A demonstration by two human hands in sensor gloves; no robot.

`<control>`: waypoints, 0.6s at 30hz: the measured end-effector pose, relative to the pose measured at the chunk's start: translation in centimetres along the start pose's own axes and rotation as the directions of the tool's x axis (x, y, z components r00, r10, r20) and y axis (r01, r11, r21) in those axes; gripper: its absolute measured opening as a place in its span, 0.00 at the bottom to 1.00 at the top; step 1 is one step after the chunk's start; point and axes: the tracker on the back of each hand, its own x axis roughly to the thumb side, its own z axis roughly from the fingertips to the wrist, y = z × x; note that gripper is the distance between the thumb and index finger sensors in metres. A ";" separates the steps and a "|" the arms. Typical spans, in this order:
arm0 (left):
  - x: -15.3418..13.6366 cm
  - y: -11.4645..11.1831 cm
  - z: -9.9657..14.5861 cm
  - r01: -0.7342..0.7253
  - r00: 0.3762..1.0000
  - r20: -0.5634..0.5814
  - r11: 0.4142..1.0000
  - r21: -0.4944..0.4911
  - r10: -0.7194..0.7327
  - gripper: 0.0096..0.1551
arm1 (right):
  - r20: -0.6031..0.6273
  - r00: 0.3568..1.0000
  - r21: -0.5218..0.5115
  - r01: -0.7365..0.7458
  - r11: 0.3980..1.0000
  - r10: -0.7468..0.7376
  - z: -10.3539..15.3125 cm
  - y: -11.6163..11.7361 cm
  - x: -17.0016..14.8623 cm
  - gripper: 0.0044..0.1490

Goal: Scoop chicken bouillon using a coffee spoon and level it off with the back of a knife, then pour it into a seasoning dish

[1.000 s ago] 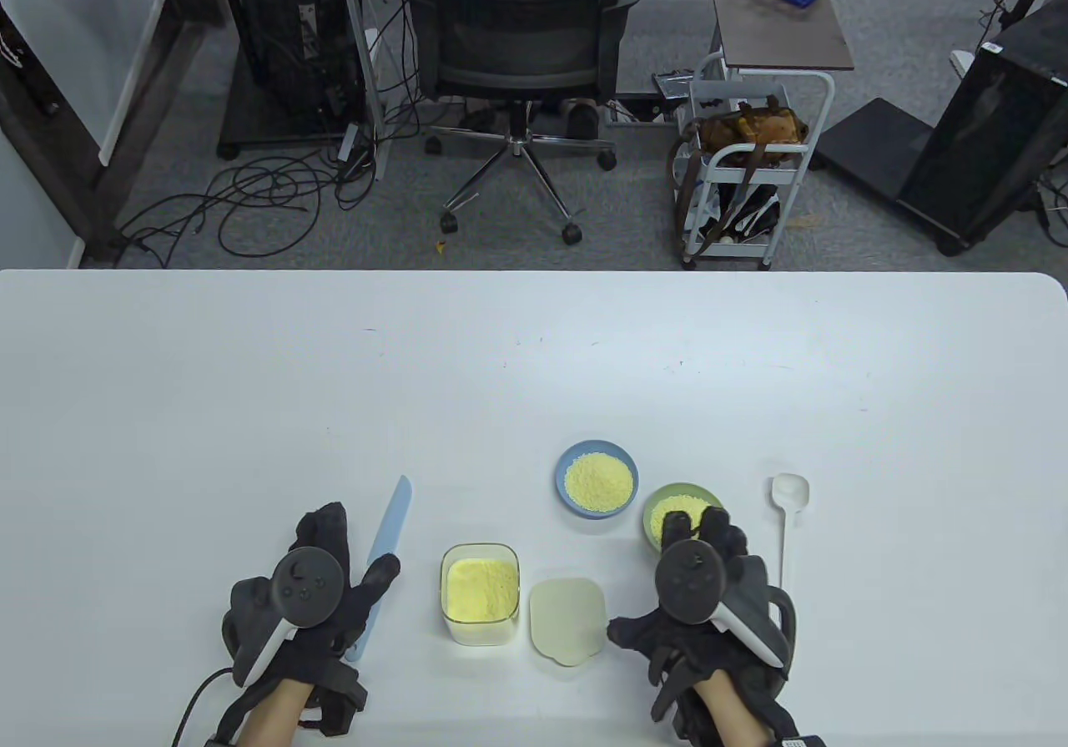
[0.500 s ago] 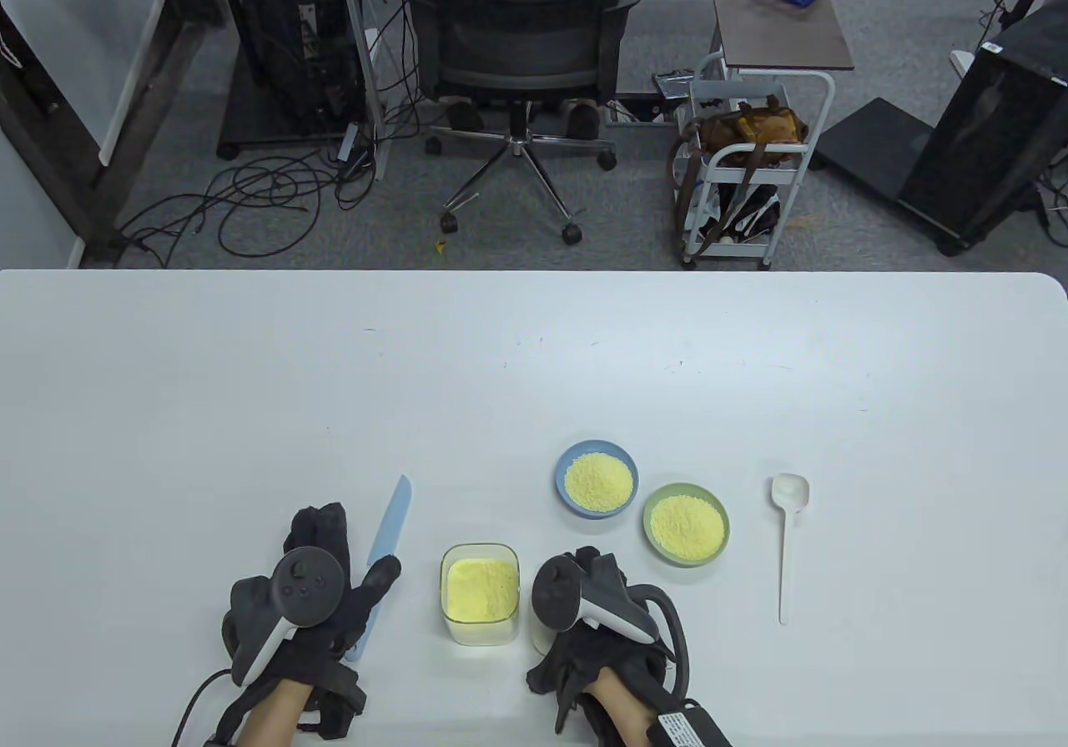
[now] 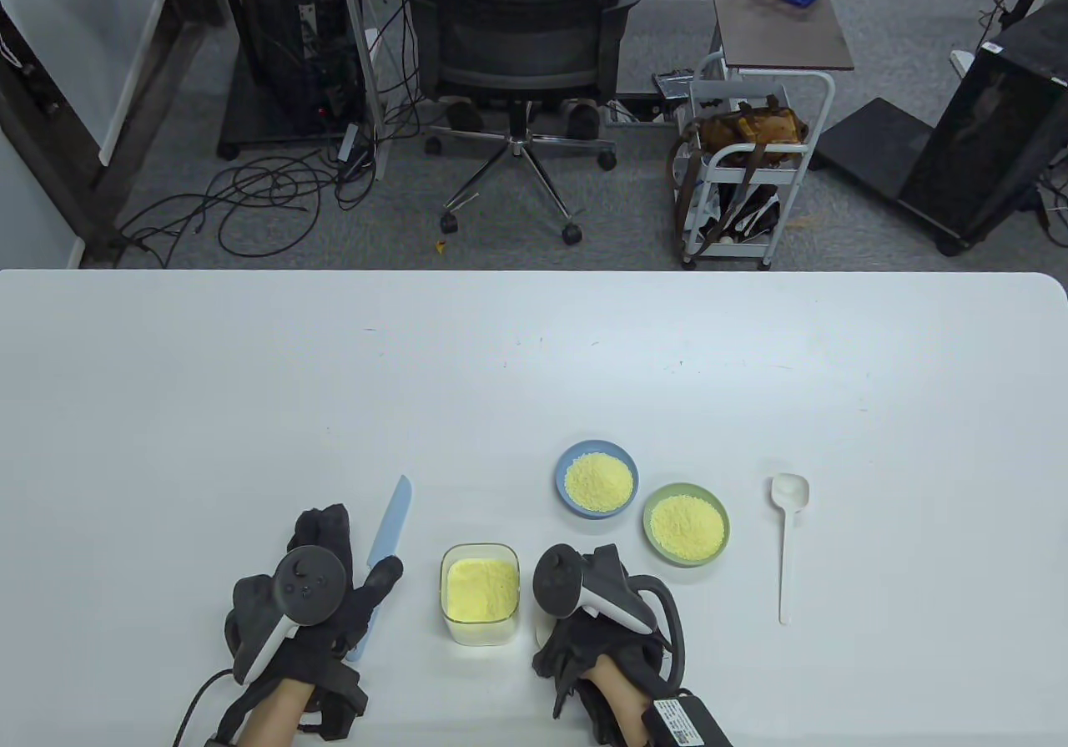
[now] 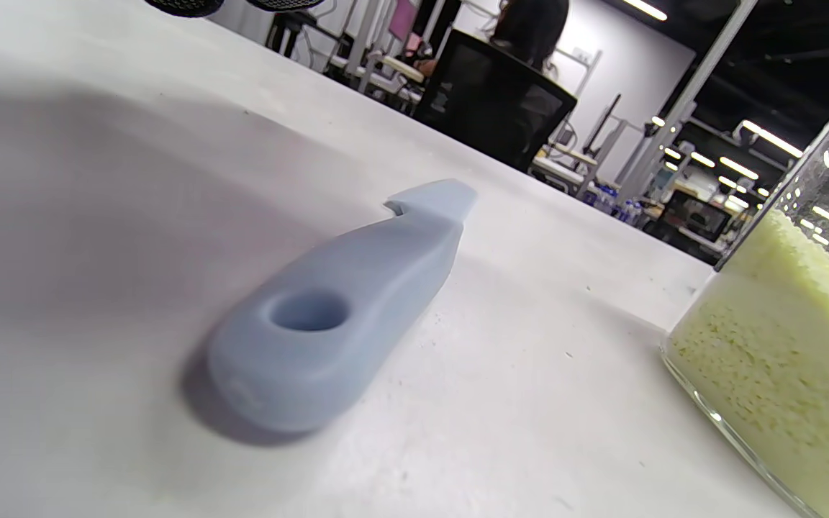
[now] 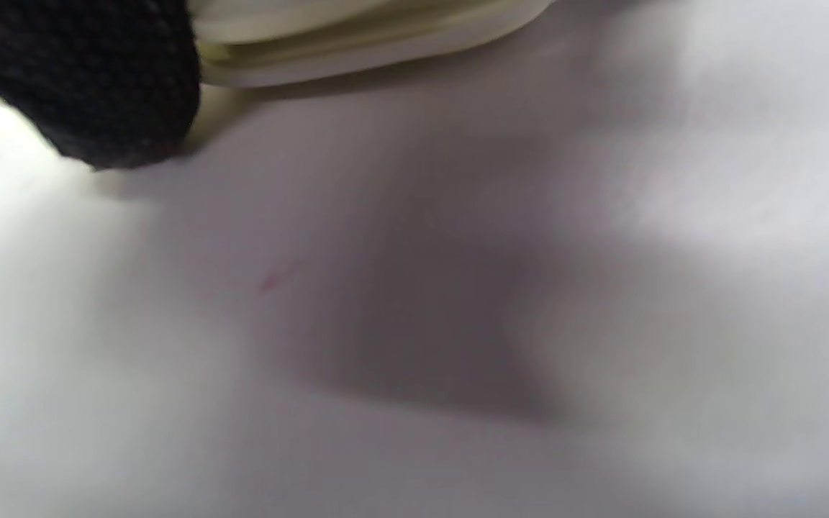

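A clear glass container (image 3: 480,601) of yellow chicken bouillon stands near the front edge; its wall fills the right of the left wrist view (image 4: 781,360). A light blue knife (image 3: 392,522) lies to its left. My left hand (image 3: 338,588) rests flat beside and over the handle (image 4: 335,316), which lies free on the table. My right hand (image 3: 588,643) covers the cream lid (image 5: 357,43) just right of the container, and a fingertip (image 5: 98,79) presses its rim. The white coffee spoon (image 3: 784,547) lies alone at the right. The blue dish (image 3: 561,467) and the green dish (image 3: 722,522) both hold bouillon.
The white table (image 3: 534,363) stretches far beyond the dishes. Past its far edge are an office chair (image 3: 517,37), a small cart (image 3: 751,171) and floor cables.
My right hand came back from the green dish and moved left onto the lid beside the container, hiding it. The left hand and the knife have stayed put.
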 end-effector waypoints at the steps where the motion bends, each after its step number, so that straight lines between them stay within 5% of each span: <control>1: 0.0 0.0 0.0 -0.002 1.000 0.000 1.000 0.001 0.002 0.61 | 0.006 1.000 -0.002 0.005 1.000 -0.005 0.2 -0.3 -0.1 0.69; 10: 0.1 -0.1 0.0 0.008 1.000 0.001 1.000 -0.007 -0.008 0.61 | 0.152 0.963 -0.142 0.243 0.960 -0.222 3.6 -7.4 2.5 0.67; 18: 0.1 -0.1 0.0 0.003 1.000 0.000 1.000 -0.010 -0.003 0.61 | 0.214 0.958 -0.102 0.217 0.971 -0.192 2.0 -7.3 6.9 0.66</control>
